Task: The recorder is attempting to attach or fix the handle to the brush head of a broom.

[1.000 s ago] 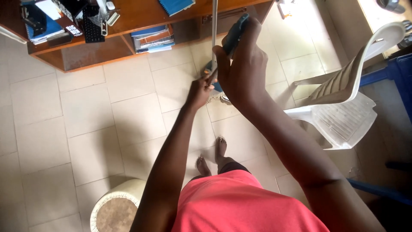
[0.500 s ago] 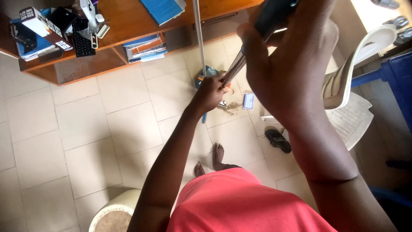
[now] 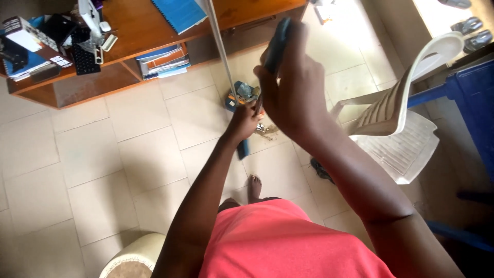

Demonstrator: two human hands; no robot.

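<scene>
While the person stands over the pale tiled floor (image 3: 92,170), the right hand (image 3: 296,90), high in the middle of the frame, is wrapped fully round the dark handle of a tool (image 3: 278,44). Only the top of that handle shows above the knuckles; the rest is buried in the fist, and a thin metal part seems to run down from it toward the left hand (image 3: 246,121), though blur makes its shape hard to read. The left hand is lower, near the centre, fingers curled shut; I cannot tell exactly what it pinches, as its palm is turned away. A thin pale pole (image 3: 220,49) slants down from the top edge to just beside that hand, its upper end cut off by the frame.

Just above the left hand, on the floor, lies a small blue and grey clutter of parts (image 3: 242,93), too blurred to name, with some scattered bits beside the wrist. A bare foot (image 3: 254,188) peeks out above the pink shirt (image 3: 288,242).

At the upper left a wooden worktop (image 3: 134,23) carries a blue book (image 3: 180,13) and dark gadgets, with stacked papers on its shelf below. At the right a white plastic chair (image 3: 406,134) stands tilted, partly behind the right forearm. A round cream stool (image 3: 135,257) is cut off by the bottom edge.
</scene>
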